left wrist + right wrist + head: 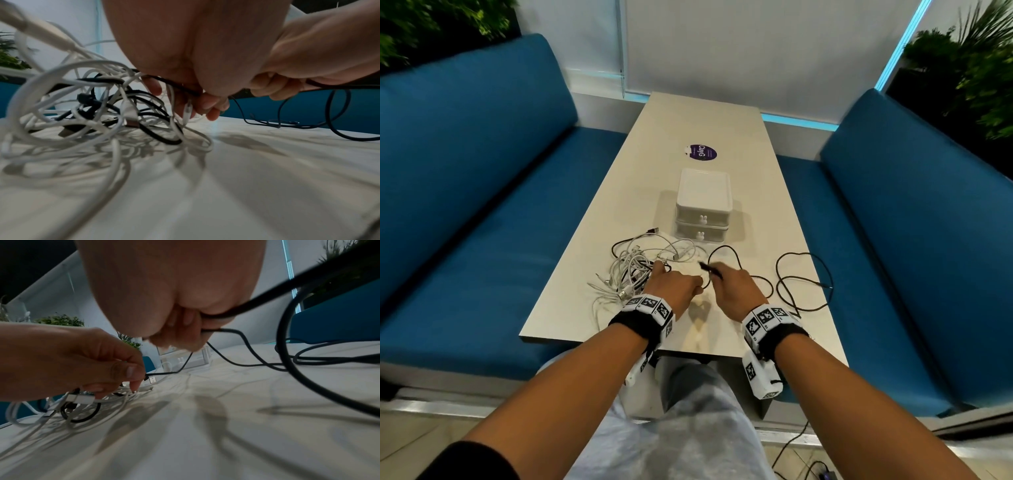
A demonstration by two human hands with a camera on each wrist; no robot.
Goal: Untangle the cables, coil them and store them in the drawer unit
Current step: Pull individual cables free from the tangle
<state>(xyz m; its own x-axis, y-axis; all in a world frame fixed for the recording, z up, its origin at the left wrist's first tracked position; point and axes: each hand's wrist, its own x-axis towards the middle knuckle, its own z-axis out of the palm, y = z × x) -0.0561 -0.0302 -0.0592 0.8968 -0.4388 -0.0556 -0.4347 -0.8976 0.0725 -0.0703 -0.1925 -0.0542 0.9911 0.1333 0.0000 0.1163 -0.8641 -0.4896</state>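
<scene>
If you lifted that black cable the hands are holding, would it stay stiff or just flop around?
Probably floppy: the black cable lies in loose loops on the table and sags between the left hand and right hand. It looks thin, so likely light. One stretch still runs into the white tangle, so lifting it may drag those cables along.

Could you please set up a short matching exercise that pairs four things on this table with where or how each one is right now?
Things:
1. black cable
2. white cables
3. drawer unit
4. purple sticker

States:
A. shut, both drawers in
B. held in both hands
C. tangled heap at the left
D. flat, beyond the unit

Pairs: 1-B, 2-C, 3-A, 4-D
</scene>
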